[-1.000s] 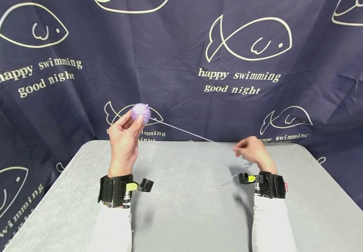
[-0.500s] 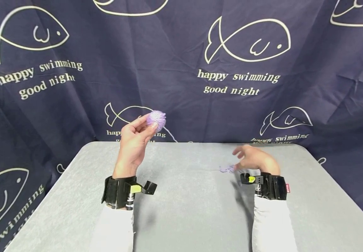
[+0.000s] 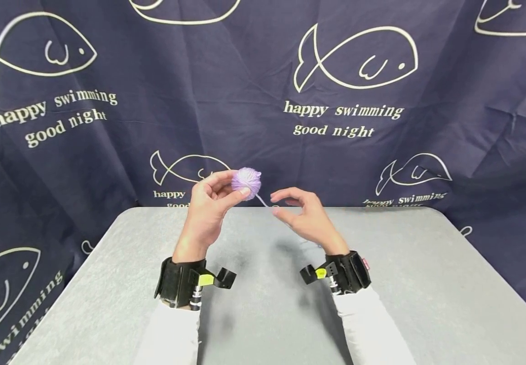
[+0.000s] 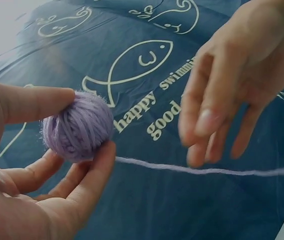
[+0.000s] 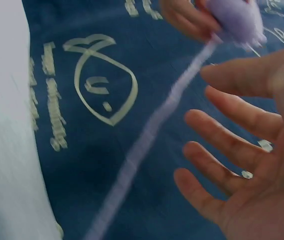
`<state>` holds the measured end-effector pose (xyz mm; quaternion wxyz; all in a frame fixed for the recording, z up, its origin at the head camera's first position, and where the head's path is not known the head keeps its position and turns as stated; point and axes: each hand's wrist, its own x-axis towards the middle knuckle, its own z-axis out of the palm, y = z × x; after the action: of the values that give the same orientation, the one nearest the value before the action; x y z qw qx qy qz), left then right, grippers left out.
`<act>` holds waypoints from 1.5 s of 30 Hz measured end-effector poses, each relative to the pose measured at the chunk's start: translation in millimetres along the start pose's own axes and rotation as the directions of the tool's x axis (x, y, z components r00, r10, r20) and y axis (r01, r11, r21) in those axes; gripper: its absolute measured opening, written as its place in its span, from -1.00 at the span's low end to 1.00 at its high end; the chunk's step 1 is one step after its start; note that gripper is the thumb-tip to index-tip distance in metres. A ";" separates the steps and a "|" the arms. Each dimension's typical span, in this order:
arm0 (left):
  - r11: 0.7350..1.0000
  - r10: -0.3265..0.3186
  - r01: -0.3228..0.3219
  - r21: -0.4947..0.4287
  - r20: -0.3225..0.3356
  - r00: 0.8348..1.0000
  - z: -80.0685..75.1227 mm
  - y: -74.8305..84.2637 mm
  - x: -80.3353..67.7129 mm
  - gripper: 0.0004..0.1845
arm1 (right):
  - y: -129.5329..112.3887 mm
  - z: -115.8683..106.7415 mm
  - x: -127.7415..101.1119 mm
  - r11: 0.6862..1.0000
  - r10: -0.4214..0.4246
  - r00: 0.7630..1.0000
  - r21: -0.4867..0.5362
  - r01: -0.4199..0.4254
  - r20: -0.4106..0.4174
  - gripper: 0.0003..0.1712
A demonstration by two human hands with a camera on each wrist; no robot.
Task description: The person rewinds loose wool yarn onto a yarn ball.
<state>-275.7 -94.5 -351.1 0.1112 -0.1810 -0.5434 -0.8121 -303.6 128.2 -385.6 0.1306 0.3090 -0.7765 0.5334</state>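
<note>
A small ball of lilac yarn is pinched between the thumb and fingers of my left hand, raised above the far table edge. In the left wrist view the yarn ball shows its wound strands. A loose yarn strand leaves its underside and runs off to the right. My right hand hovers just right of the ball, thumb and fingers spread apart. The right wrist view has the right hand beside the strand, with a gap between them.
A pale grey table lies below both hands. Part of the yarn tail rests on it, mostly hidden behind the right hand. Behind hangs a navy cloth printed with fish and lettering.
My left hand has moved right and slightly down with the yarn ball. The right hand let go of the strand and came left towards the ball; the strand is no longer stretched between the hands.
</note>
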 end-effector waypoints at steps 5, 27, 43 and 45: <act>1.000 0.012 -0.011 -0.024 0.034 0.999 5.4 0.6 -2.3 -0.59 | -1.2 17.3 2.0 0.980 0.017 1.000 0.199 -0.013 -0.016 -0.76; 0.975 0.221 -0.219 0.048 -0.052 0.974 15.2 -5.7 -0.9 -0.63 | -12.0 21.2 -0.4 0.994 -0.048 0.993 0.095 0.058 -0.104 -0.94; 0.703 0.264 -0.290 0.649 0.140 0.954 9.5 -12.8 -4.2 -0.59 | -31.8 -2.9 -4.3 0.972 -0.106 0.984 0.191 0.133 -0.145 -0.92; 0.710 0.210 -0.275 0.649 0.177 0.961 8.8 -12.4 -4.7 -0.60 | -31.2 -6.7 -4.4 0.961 -0.093 0.980 0.240 0.134 -0.173 -0.91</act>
<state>-274.6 -81.7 -360.5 0.2496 -0.2353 -0.7736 -0.5328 -281.8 128.3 -362.0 0.1830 0.3232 -0.6708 0.6419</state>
